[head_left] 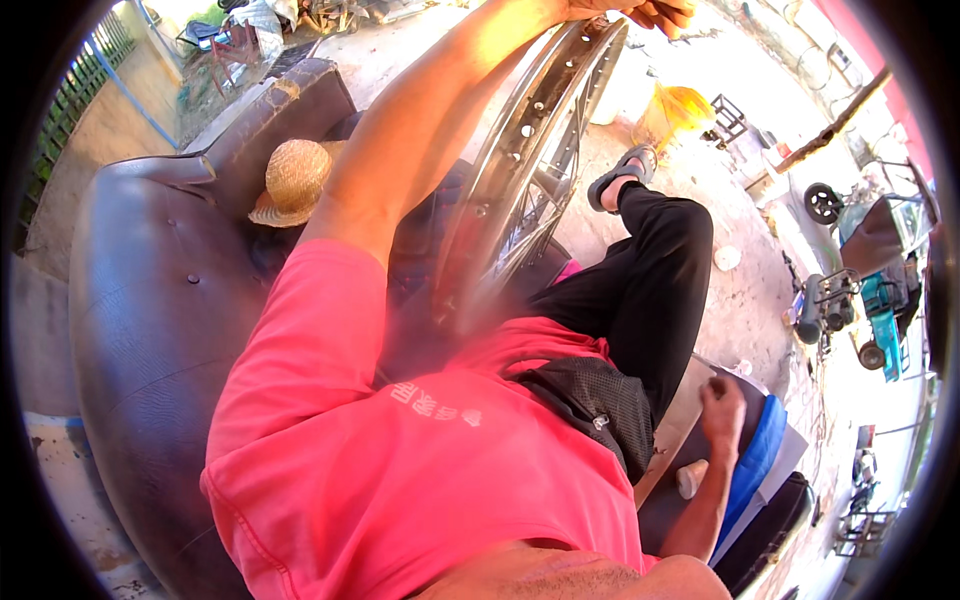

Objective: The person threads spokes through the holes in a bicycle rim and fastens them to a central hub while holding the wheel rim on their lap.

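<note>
A spoked metal wheel rim (517, 140) with a row of small holes stands tilted in front of me, its lower end blurred against my lap. My left arm reaches up along it, and my left hand (640, 10), partly cut off by the upper edge, is closed on the rim's far end. Low at my right side is my right hand (722, 408), fingers curled over a brown board (683, 420) on the seat. Whatever those fingers hold, if anything, is hidden. A small pale object (690, 479) lies beside the right wrist.
I sit on a dark leather sofa (150, 290) with a straw hat (296, 180) on it at left. Blue cloth (760, 460) lies beside my right forearm. A yellow bag (675, 115) stands ahead. An air compressor (828, 303) and a teal machine (882, 315) stand at right.
</note>
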The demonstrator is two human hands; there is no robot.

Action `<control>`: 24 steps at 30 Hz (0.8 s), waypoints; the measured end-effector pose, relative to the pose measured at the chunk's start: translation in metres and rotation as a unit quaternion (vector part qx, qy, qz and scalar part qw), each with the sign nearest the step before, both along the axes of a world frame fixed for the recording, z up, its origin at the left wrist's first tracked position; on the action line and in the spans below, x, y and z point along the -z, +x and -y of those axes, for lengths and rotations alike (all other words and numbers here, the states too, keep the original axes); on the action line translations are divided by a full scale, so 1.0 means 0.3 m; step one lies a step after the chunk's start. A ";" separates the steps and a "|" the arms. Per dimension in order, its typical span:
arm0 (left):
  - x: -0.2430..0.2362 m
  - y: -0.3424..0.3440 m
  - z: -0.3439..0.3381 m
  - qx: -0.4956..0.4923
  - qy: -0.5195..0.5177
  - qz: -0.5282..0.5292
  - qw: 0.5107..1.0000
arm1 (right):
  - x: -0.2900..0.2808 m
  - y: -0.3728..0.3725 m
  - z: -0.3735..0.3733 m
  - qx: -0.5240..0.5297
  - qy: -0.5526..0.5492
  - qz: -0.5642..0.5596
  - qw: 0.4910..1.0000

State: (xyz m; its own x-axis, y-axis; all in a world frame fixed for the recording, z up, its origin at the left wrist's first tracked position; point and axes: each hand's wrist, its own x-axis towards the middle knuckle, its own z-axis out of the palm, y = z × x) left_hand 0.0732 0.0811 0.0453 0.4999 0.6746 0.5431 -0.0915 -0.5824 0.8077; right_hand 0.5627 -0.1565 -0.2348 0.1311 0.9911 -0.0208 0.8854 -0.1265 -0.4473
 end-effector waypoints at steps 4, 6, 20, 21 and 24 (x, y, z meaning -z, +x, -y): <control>0.008 0.015 -0.010 -0.013 -0.005 0.009 1.000 | -0.296 -0.299 -0.054 -0.081 0.105 -0.146 0.980; 0.026 -0.006 -0.036 -0.022 0.001 0.007 1.000 | -0.408 -0.522 -0.040 -0.146 0.042 -0.247 0.957; 0.010 0.027 -0.089 -0.221 0.138 0.004 0.965 | -0.487 -1.182 -0.108 -0.472 0.058 -0.344 0.810; 0.024 0.011 -0.095 -0.232 0.158 0.018 0.960 | -0.501 -1.189 -0.109 -0.457 -0.001 -0.376 0.806; 0.050 -0.042 -0.107 -0.275 0.195 0.027 0.941 | -0.542 -1.204 -0.157 -0.377 -0.042 -0.370 0.848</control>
State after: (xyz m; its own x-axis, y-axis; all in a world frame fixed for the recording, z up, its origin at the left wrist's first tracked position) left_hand 0.0606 0.1133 0.0301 0.0977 0.5668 0.8181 0.2748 -0.8054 0.5252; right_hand 0.2016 -0.1093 -0.0721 -0.6199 0.7777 0.1043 0.2092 0.2919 -0.9333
